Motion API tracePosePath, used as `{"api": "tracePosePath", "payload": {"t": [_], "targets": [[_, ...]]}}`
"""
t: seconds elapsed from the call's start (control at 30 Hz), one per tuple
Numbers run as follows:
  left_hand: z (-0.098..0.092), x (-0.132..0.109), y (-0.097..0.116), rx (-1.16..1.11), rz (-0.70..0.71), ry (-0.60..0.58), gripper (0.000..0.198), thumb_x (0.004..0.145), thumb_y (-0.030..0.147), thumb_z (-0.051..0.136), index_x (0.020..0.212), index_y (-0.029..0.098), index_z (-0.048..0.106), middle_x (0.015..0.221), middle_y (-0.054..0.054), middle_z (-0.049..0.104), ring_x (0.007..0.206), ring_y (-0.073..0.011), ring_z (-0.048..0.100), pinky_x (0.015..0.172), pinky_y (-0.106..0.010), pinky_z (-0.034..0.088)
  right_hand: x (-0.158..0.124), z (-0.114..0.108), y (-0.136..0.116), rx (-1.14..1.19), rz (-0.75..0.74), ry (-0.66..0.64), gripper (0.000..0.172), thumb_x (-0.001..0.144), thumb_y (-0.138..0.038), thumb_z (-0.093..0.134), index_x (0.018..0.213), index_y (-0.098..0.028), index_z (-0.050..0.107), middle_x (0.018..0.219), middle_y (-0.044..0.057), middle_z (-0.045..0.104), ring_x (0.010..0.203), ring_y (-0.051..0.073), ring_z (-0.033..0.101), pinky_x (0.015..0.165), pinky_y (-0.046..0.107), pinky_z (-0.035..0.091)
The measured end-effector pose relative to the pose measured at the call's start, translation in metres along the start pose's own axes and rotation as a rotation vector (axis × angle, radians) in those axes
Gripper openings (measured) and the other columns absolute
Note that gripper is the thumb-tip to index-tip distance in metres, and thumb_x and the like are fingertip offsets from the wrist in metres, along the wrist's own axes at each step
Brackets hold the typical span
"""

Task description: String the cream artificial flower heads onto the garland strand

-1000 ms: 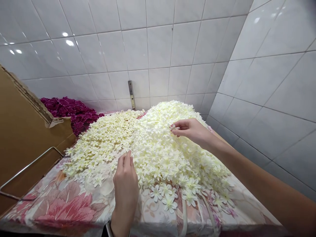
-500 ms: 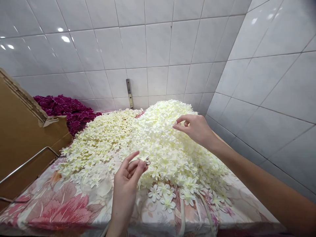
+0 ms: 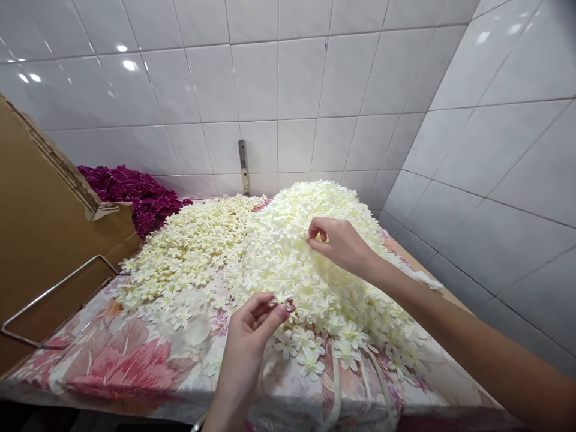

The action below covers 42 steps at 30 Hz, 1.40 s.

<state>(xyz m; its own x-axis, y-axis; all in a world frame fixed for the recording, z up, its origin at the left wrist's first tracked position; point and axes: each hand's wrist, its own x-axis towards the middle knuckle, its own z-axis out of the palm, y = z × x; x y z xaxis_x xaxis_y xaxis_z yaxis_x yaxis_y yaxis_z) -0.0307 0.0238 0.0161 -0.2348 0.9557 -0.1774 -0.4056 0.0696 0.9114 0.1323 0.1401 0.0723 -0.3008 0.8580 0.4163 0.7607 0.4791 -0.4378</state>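
My left hand (image 3: 245, 336) is in front of the big heap, thumb and fingers pinching a single white artificial flower (image 3: 281, 300) with its petals spread. Over the right side of the tall heap of white artificial flowers (image 3: 315, 198), my right hand (image 3: 339, 243) has thumb and forefinger closed together. Whatever sits between those fingertips, if anything, is too small to make out. A few loose flowers (image 3: 310, 363) lie at the heap's front edge, just right of my left hand.
Smaller cream flowers (image 3: 193, 240) spread to the left, with purple flowers (image 3: 130, 192) behind. A cardboard box (image 3: 49, 240) and bent metal wire (image 3: 63, 282) stand left. A clear round plastic piece (image 3: 197, 329) and pale strips (image 3: 336, 390) rest on the flowered tablecloth (image 3: 130, 375). Tiled walls (image 3: 297, 144) enclose the back.
My left hand has shifted right, and the flower in its pinch now shows plainly. My right hand has dropped slightly, its fingertips drawn closer together. The camera view has turned a little left.
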Motion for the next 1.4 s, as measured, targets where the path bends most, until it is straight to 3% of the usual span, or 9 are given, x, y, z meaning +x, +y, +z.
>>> {"api": "tracePosePath", "payload": {"t": [0.27,0.5,0.67,0.87,1.0,1.13,1.2,1.3,1.4], "targets": [[-0.009,0.002,-0.003,0.001,-0.036,-0.01,0.032,0.051,0.027,0.082,0.074,0.015,0.064,0.068,0.0,0.069,0.071,-0.0148,0.067,0.066,-0.019,0.052,0.001,-0.009,0.008,0.2,0.111,0.016,0.014,0.074,-0.014,0.054,0.086,-0.016,0.061,0.074,0.003,0.068,0.067,0.014,0.062,0.062,0.025,0.047],[-0.01,0.001,-0.004,0.003,-0.041,0.016,0.033,0.049,0.027,0.081,0.074,0.014,0.063,0.067,-0.002,0.069,0.072,-0.0176,0.068,0.068,-0.023,0.053,-0.003,-0.01,0.008,0.269,0.162,0.051,0.015,0.069,-0.028,0.064,0.063,-0.015,0.066,0.059,0.002,0.064,0.05,0.012,0.056,0.05,0.023,0.044],[-0.009,-0.002,-0.002,0.007,-0.03,0.027,0.032,0.051,0.028,0.081,0.074,0.014,0.062,0.067,-0.002,0.068,0.072,-0.0172,0.067,0.069,-0.022,0.052,-0.004,-0.014,0.006,0.134,0.16,0.126,0.035,0.064,-0.047,0.07,0.054,-0.016,0.056,0.052,0.002,0.057,0.048,0.012,0.051,0.046,0.024,0.037],[-0.008,-0.002,-0.006,0.017,0.016,-0.003,0.025,0.052,0.025,0.08,0.064,0.014,0.061,0.059,0.001,0.064,0.062,-0.0122,0.063,0.061,-0.019,0.049,0.002,-0.022,0.012,-0.096,0.154,0.151,0.038,0.066,-0.052,0.068,0.071,-0.017,0.054,0.073,0.005,0.061,0.061,0.016,0.053,0.05,0.026,0.038],[-0.008,-0.002,-0.007,-0.023,-0.068,-0.059,0.026,0.054,0.029,0.08,0.071,0.014,0.068,0.067,-0.002,0.068,0.068,-0.0156,0.066,0.069,-0.024,0.053,-0.02,-0.025,-0.007,-0.133,-0.022,0.253,0.016,0.08,-0.031,0.059,0.075,-0.017,0.054,0.077,0.006,0.061,0.061,0.013,0.051,0.054,0.026,0.04],[-0.007,-0.007,-0.006,0.027,-0.053,-0.158,0.017,0.063,0.03,0.075,0.067,0.014,0.071,0.067,-0.002,0.068,0.07,-0.0149,0.064,0.072,-0.024,0.052,-0.066,-0.009,-0.037,0.18,-0.335,-0.088,0.014,0.087,-0.024,0.052,0.075,-0.018,0.055,0.067,0.001,0.057,0.056,0.01,0.052,0.048,0.02,0.041],[-0.006,-0.011,-0.005,0.073,-0.018,-0.182,0.015,0.065,0.03,0.074,0.066,0.015,0.072,0.065,-0.002,0.067,0.067,-0.0132,0.062,0.068,-0.022,0.051,-0.086,0.002,-0.045,0.166,-0.437,-0.022,0.009,0.087,-0.022,0.053,0.079,-0.016,0.053,0.072,0.003,0.056,0.062,0.011,0.052,0.052,0.022,0.042],[-0.006,-0.014,-0.005,0.135,0.038,-0.168,0.015,0.065,0.031,0.073,0.063,0.015,0.072,0.061,-0.001,0.066,0.063,-0.0121,0.058,0.062,-0.02,0.047,-0.102,0.011,-0.046,0.172,-0.468,0.049,0.003,0.086,-0.017,0.054,0.086,-0.015,0.052,0.077,0.005,0.054,0.068,0.013,0.053,0.057,0.024,0.043],[-0.006,-0.015,-0.004,0.166,0.051,-0.144,0.018,0.06,0.032,0.076,0.056,0.015,0.07,0.054,0.0,0.062,0.056,-0.011,0.053,0.055,-0.02,0.043,-0.106,0.014,-0.044,0.242,-0.436,0.031,0.01,0.084,-0.018,0.057,0.093,-0.017,0.051,0.082,0.005,0.055,0.074,0.014,0.054,0.062,0.025,0.045]]}}
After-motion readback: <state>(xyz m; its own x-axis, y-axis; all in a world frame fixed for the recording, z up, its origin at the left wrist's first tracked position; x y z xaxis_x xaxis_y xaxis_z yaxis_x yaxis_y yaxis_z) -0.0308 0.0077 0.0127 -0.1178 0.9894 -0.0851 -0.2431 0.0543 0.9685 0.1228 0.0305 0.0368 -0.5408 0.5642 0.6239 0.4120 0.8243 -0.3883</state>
